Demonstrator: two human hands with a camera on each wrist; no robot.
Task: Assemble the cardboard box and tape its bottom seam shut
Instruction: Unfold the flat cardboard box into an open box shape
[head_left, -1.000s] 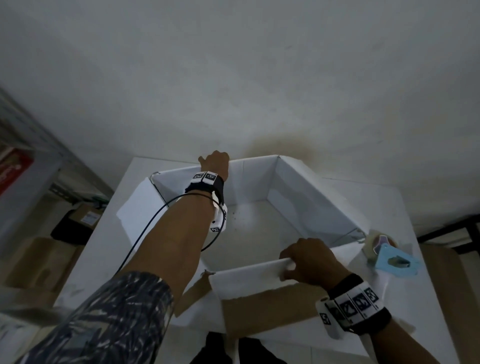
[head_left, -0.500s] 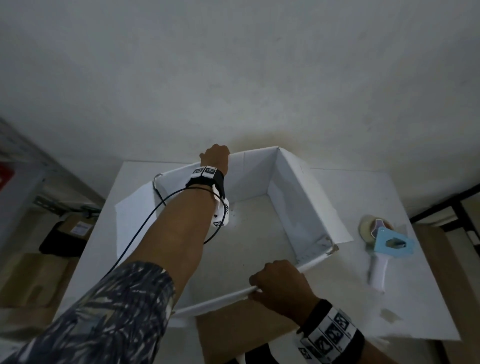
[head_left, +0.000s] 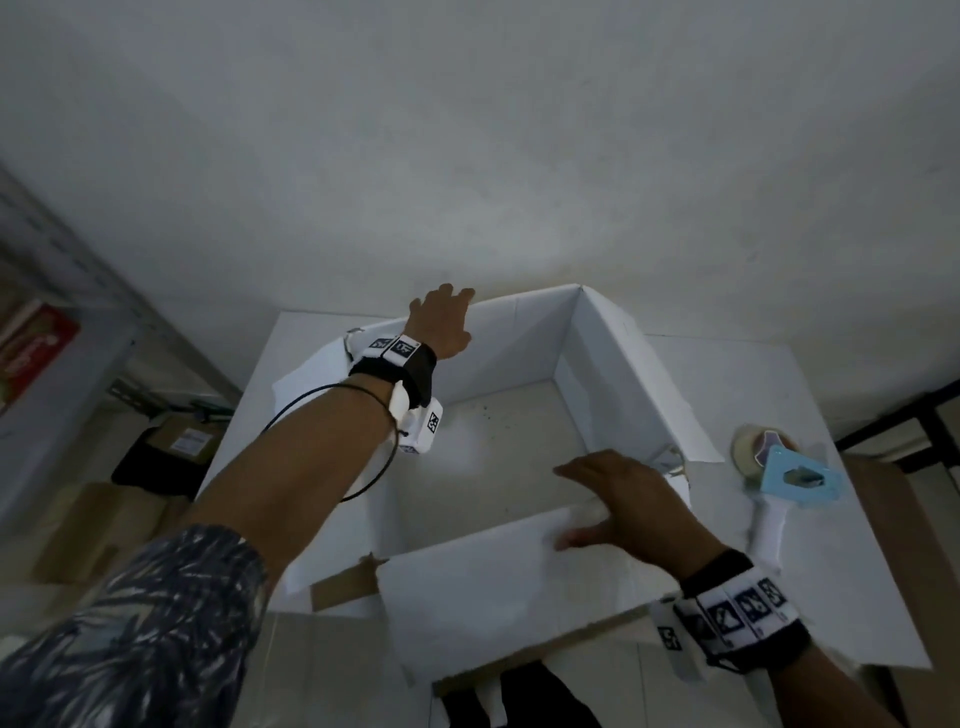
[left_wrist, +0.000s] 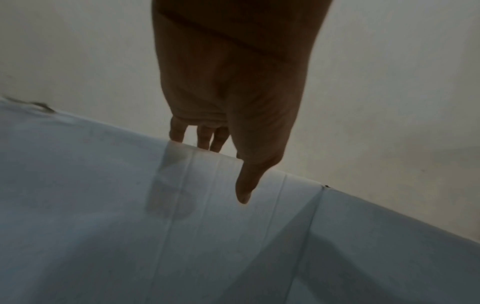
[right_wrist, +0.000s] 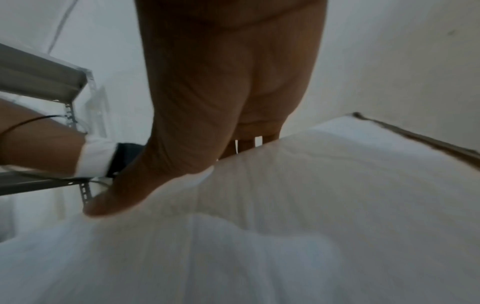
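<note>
A white cardboard box (head_left: 613, 374) stands open as a sleeve on the white table (head_left: 753, 374), whose top shows through its middle. My left hand (head_left: 441, 322) reaches over the far wall. In the left wrist view the left hand (left_wrist: 221, 170) pinches that wall (left_wrist: 103, 185), thumb inside and fingers behind the rim. My right hand (head_left: 597, 501) holds the near flap (head_left: 493, 587), which leans out toward me. The right wrist view has the right hand (right_wrist: 168, 176) with its thumb on the flap's (right_wrist: 311, 205) face and fingers over its edge.
A blue tape dispenser (head_left: 784, 475) with a white handle lies on the table right of the box. A metal shelf (head_left: 47, 332) and cardboard cartons (head_left: 182, 441) stand to the left. A brown carton (head_left: 893, 519) sits beyond the table's right edge. The wall is close behind.
The box has opened up squarer and its near flap now leans out toward me. My right hand went from a tight fist to a looser hold. The left hand stays on the far wall.
</note>
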